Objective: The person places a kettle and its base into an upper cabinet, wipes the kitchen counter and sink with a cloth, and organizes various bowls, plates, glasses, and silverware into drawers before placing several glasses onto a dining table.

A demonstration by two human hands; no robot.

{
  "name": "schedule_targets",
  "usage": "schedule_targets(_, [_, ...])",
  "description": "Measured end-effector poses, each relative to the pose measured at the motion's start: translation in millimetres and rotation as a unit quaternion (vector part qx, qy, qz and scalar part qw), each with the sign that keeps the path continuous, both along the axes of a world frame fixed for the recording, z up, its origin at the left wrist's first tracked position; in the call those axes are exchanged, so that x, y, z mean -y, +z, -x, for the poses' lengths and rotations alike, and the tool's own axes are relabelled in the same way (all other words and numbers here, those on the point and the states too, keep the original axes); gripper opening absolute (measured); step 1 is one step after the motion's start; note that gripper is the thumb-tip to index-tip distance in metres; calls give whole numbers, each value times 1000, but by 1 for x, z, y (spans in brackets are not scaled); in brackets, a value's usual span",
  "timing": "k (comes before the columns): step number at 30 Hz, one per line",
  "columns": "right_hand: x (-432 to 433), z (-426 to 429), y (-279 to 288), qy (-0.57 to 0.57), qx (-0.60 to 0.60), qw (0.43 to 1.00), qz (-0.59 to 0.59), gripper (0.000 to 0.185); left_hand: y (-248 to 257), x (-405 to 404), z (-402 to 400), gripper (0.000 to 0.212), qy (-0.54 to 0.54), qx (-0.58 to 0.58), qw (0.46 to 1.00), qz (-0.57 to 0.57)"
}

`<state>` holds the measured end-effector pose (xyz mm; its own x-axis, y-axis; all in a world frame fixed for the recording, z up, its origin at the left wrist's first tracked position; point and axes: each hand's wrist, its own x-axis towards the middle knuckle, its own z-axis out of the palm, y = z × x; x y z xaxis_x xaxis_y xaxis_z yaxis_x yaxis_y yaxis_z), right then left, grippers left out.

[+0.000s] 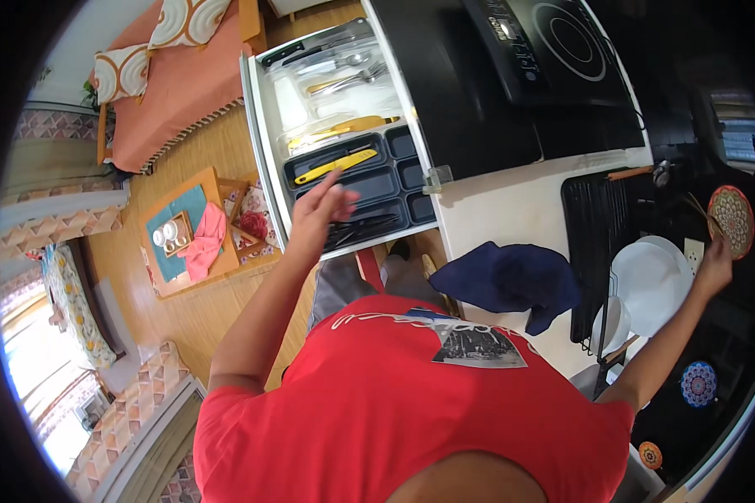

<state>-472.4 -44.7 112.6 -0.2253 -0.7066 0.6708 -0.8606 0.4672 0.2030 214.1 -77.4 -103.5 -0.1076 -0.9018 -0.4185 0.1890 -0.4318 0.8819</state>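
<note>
My left hand (327, 204) hovers over the open cutlery drawer (425, 217) with fingers apart, beside a yellow knife (336, 166) in a dark plastic organizer (377, 184). Beyond that organizer lie a clear tray with forks and spoons (346, 80), more yellow utensils (343, 127) and a black-handled knife (283, 53). My right hand (716, 267) reaches far right, near a round patterned trivet (732, 221). Its fingers are around thin, light-coloured utensils (704, 210), whose exact kind I cannot tell.
A black dish rack (594, 201) holds white plates (648, 286) and a white bowl (611, 324). A dark blue cloth (509, 280) lies on the pale counter (497, 220). An induction cooktop (569, 41) is beyond. On the left stands a low wooden table (223, 254).
</note>
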Motion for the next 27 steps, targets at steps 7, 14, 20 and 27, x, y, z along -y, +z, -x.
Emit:
schedule_targets(7, [-15, -255, 19, 271, 407, 867, -98, 22, 83, 71, 81, 50, -243, 107, 857, 442])
schedule_targets(14, [24, -450, -100, 194, 592, 769, -142, 41, 34, 44, 13, 47, -456, -112, 882, 37])
schedule_targets(20, [-77, -396, -253, -398, 205, 891, -80, 43, 0, 90, -176, 31, -226, 22, 962, -153])
schedule_targets(27, [-46, -486, -195, -62, 731, 646, 209, 31, -34, 178, -272, 31, -122, 145, 981, -29])
